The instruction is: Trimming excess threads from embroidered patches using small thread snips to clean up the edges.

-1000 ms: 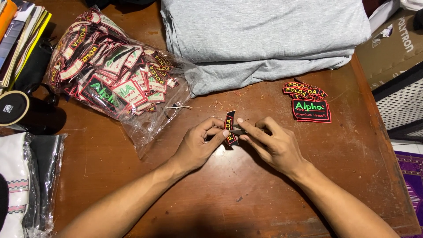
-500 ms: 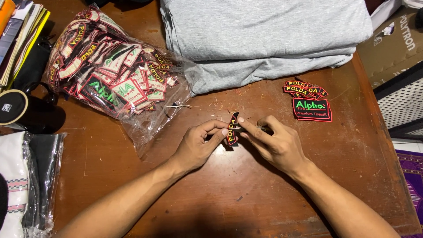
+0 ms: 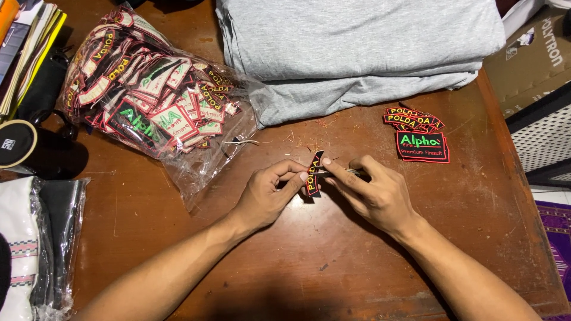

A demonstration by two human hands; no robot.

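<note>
The left hand pinches a small black embroidered patch by its lower end, on edge over the middle of the wooden tabletop. The right hand grips a slim metal tool touching the patch's upper part. Since a second ago the patch has tipped slightly, so a new stretch of edge meets the tool. A bag of patches lies far left, folded grey cloth behind, and sorted patches right.

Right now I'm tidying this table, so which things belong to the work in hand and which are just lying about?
In hand: small embroidered patch, left hand, right hand, thin metal tool, clear bag of patches, loose patch pile.

Lying about: folded grey cloth, black mug, cardboard box.
</note>
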